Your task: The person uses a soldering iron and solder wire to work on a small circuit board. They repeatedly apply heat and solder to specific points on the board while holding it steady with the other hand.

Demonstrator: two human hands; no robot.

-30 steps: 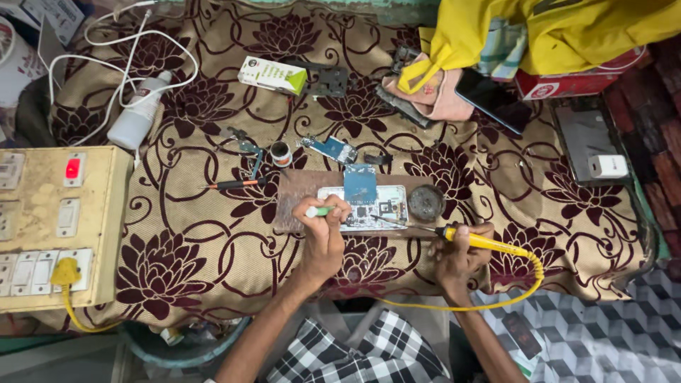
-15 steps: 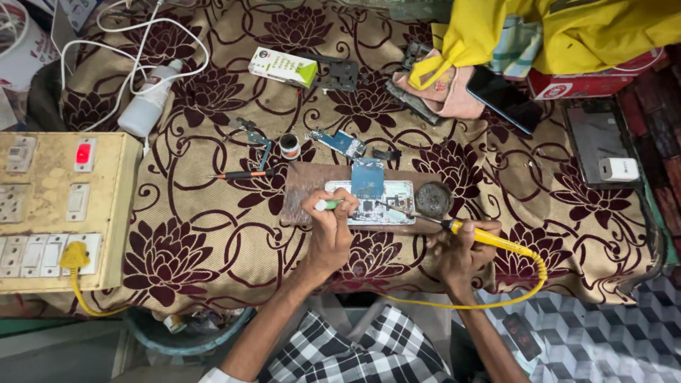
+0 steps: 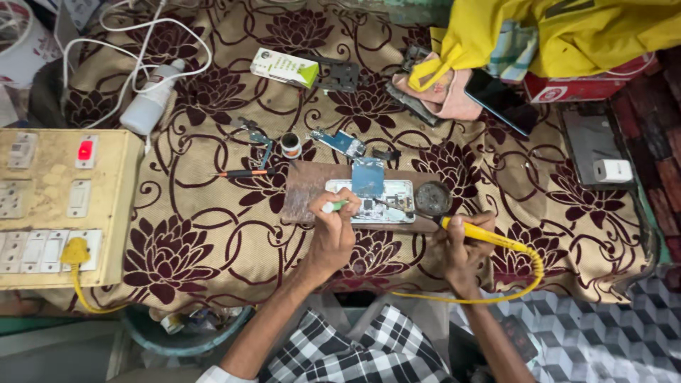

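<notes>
Near the desk's (image 3: 213,234) front edge, an opened phone (image 3: 372,201) lies on a brown board (image 3: 305,191). The left hand (image 3: 332,237) grips a green-tipped tool (image 3: 333,206) at the phone's left end; the right hand (image 3: 461,252) grasps a yellow soldering iron (image 3: 482,236). A round tin (image 3: 433,196) sits just beside its tip. A switchboard (image 3: 57,206) occupies the left edge.

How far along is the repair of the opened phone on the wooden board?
Done: the opened phone lies on the wooden board, a loose circuit board beyond it. In hand: the right hand holds the yellow soldering iron at it; the left hand grips a green-tipped tool. Left: the phone remains open.
</notes>
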